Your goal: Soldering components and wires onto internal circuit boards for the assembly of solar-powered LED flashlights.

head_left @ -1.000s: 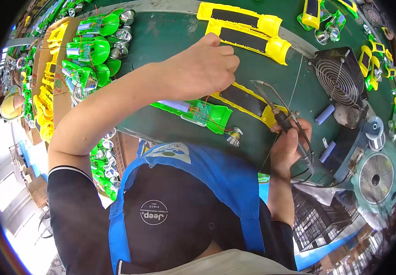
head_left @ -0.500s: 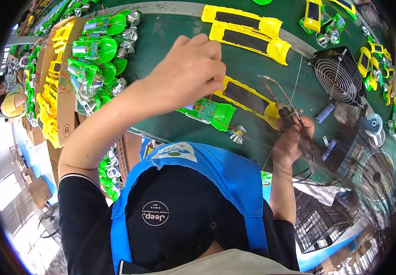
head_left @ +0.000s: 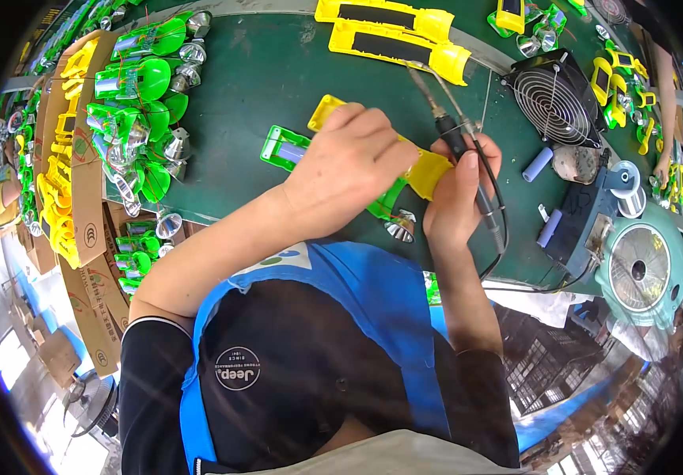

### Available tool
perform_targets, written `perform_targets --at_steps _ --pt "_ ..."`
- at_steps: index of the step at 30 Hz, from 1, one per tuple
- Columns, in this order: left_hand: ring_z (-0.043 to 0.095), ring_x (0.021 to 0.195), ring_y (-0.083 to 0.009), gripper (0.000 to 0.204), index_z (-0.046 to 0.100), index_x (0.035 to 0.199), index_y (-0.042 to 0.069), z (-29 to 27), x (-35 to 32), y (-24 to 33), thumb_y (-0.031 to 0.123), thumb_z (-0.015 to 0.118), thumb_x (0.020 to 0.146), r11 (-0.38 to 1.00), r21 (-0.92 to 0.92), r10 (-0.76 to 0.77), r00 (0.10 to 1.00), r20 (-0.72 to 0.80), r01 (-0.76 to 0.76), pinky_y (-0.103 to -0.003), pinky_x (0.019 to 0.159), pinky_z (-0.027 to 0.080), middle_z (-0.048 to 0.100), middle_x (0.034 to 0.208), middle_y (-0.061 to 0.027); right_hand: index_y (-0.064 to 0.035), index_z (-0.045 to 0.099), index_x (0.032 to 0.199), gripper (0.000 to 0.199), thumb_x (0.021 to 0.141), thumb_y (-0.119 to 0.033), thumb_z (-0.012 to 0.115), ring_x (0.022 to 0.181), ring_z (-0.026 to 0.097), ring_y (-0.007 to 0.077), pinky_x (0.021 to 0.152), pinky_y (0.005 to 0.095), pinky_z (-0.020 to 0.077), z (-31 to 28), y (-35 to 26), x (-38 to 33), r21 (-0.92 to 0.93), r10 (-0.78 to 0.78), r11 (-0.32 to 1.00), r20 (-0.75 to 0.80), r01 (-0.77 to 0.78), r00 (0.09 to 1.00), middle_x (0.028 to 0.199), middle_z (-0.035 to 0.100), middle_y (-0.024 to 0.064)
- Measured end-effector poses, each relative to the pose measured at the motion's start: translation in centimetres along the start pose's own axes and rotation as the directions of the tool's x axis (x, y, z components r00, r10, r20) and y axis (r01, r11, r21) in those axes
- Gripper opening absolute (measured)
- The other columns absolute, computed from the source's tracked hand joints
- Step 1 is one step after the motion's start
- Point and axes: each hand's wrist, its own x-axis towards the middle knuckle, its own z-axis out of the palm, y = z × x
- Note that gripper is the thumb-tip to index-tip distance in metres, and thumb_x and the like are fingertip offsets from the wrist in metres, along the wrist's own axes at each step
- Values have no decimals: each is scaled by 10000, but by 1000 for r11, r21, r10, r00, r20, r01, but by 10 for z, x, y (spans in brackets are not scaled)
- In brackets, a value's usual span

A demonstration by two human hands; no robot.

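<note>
Green benchtop (head_left: 254,87), lots of parts. R hand (head_left: 462,186) pinches soldering iron (head_left: 450,136) by its dark handle, tip up & away, prob. to keep heat off fingers. L hand (head_left: 353,162) curls over yellow shell (head_left: 433,174); can't tell if it's pinching it. Green shell (head_left: 275,152) partly hidden under L wrist. Farther out: yellow shells (head_left: 397,43) paired, prob. for easy reach; black fan (head_left: 553,101) R, carton (head_left: 92,190) L, co-worker's arm (head_left: 664,95) far R.
</note>
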Motion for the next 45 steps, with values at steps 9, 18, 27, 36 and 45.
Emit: perform_targets --at_steps 9,18,27,36,45 --pt "550 778 -197 115 578 798 136 5 -1 3 95 665 735 980 133 -169 967 188 145 -346 798 398 525 758 0 -5 522 1047 269 924 -232 597 758 584 214 792 385 472 -67 -29 10 153 141 977 61 -149 988 962 630 173" --pt "574 770 -196 63 588 771 121 1 14 8 99 612 717 954 281 -199 917 345 101 -339 780 401 552 751 -25 43 587 969 174 840 -57 647 652 625 106 734 256 501 -69 -66 32 -331 535 817 132 -472 835 759 629 61" --pt "584 782 -176 23 602 731 127 -2 21 8 110 616 736 955 278 -209 903 375 105 -330 786 387 580 732 -14 30 584 939 136 840 -35 650 622 637 101 852 279 500 -66 -64 28 -392 482 830 148 -396 864 791 652 63" --pt "599 762 -175 27 592 708 139 0 24 11 115 605 709 932 352 -237 872 428 80 -333 755 392 587 705 -11 7 582 905 149 831 -81 676 629 661 122 1099 441 346 -74 -63 25 -450 350 868 255 -210 901 709 647 47" --pt "602 764 -189 37 594 713 111 -2 28 16 83 614 699 930 354 -250 872 422 96 -335 762 394 583 718 -27 11 477 1061 303 925 -219 619 769 659 198 798 343 500 -81 -41 -8 -263 54 965 135 -17 989 893 662 167"
